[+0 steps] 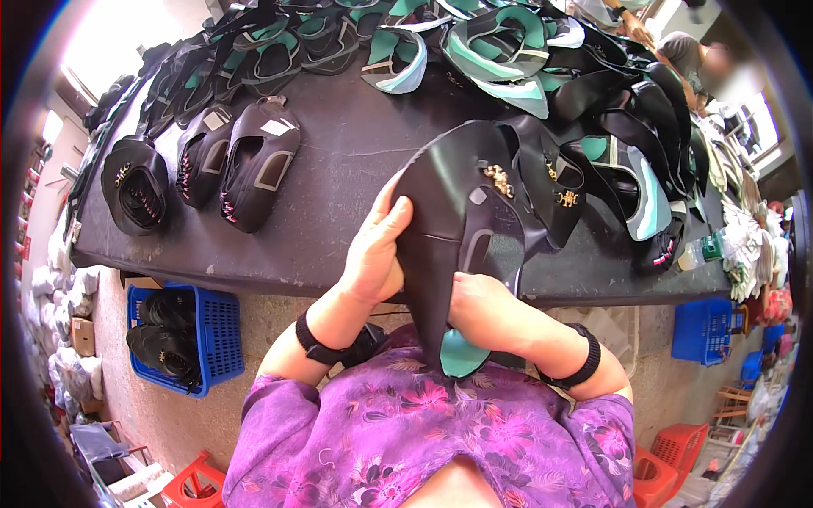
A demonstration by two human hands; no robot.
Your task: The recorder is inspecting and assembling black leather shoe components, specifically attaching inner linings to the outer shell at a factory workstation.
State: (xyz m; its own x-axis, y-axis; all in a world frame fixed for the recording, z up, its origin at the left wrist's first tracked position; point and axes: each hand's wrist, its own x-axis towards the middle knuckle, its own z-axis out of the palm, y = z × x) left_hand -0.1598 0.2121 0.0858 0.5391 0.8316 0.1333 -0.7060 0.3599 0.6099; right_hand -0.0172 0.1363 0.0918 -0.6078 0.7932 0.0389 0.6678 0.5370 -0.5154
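Note:
A black shoe upper [434, 229] with a gold chain ornament [498, 180] is held upright in front of my chest, over the table's near edge. My left hand [378, 251] grips its left side, thumb on the near face and fingers behind. My right hand [481, 311] is closed on its lower right edge, fingertips hidden. Teal lining [464, 356] shows at the upper's bottom end. Just behind it on the right, another black upper [555, 190] carries gold buckles. Three finished-looking black pieces lie at the table's left, including a rounded one with a gold buckle [134, 186].
Piles of black uppers with teal linings [500, 51] cover the far side of the dark table [339, 182]. A clear bottle [701, 251] lies near white gloves or cloths at right. Blue baskets [222, 339] and red stools stand below. Another person [682, 55] is at far right.

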